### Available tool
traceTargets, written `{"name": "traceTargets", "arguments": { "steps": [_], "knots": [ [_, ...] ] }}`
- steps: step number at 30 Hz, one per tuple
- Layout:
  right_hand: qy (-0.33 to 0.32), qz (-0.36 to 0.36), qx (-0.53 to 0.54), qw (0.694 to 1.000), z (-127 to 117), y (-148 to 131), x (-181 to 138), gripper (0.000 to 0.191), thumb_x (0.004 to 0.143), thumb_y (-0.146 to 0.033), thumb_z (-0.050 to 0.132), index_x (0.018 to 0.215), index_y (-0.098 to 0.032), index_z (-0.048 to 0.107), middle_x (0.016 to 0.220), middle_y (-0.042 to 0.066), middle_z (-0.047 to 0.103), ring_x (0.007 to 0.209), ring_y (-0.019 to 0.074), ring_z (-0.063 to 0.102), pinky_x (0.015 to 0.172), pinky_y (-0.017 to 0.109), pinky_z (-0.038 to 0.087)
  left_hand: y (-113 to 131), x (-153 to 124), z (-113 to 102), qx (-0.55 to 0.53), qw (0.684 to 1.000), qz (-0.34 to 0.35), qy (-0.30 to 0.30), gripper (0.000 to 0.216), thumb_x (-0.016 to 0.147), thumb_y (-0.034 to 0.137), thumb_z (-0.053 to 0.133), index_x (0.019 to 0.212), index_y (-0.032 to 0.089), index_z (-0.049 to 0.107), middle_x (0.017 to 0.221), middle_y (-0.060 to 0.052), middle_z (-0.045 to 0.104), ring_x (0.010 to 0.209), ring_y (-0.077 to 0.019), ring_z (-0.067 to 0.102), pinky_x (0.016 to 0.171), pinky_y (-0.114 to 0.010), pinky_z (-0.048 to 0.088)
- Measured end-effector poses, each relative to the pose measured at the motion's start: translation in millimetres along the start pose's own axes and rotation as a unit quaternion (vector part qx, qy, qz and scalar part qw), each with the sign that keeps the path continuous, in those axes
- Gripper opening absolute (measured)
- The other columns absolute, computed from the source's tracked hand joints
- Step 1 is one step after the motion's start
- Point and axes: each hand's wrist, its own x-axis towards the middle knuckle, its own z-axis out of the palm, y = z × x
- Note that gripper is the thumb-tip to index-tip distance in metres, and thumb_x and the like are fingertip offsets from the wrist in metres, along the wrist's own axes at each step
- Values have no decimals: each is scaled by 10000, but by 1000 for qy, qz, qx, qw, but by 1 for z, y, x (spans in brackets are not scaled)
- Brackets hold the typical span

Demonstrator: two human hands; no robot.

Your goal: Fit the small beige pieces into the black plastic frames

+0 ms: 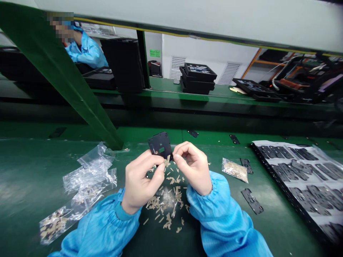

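Note:
A thin black plastic plate (pixel 160 143) with a small rectangular cutout is held up in front of me. My left hand (pixel 144 178) grips its lower left edge between thumb and fingers. A small beige piece (pixel 168 159) shows at the plate's lower edge, beside the left fingertips. My right hand (pixel 193 166) is closed in a pinch at the plate's lower right corner; whatever is between its fingertips is hidden. Below both hands, many small beige pieces (pixel 175 194) lie scattered over the green table (pixel 160 242), some around a clear, shiny patch of plastic.
Clear plastic bags (pixel 91 178), some with beige pieces, lie at left. A filled bag (pixel 235 170) and loose black parts (pixel 252 201) lie at right, beside a black tray (pixel 284 194) of similar parts. A green post (pixel 80 92) slants down ahead. Beyond it sits a co-worker (pixel 89 50).

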Motion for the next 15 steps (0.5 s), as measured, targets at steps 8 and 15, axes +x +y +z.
{"name": "traceTargets", "arguments": {
  "steps": [8, 15],
  "knots": [
    [21, -44, -72, 996, 3, -2, -2, 127, 773, -96, 511, 692, -190, 481, 716, 3, 543, 674, 123, 525, 614, 260, 445, 0, -2, 0, -1, 1000, 1, -3, 121, 754, 73, 505, 687, 162, 550, 654, 10, 524, 584, -96, 485, 533, -224, 393],
    [25, -59, -84, 994, 3, -2, -3, 139, 761, -79, 512, 682, -188, 476, 709, 1, 548, 668, 120, 529, 614, 257, 443, 1, 0, -1, 2, 1000, -7, 1, 126, 752, 90, 503, 665, 160, 562, 638, 10, 530, 571, -99, 494, 522, -224, 395]
  ]
}}
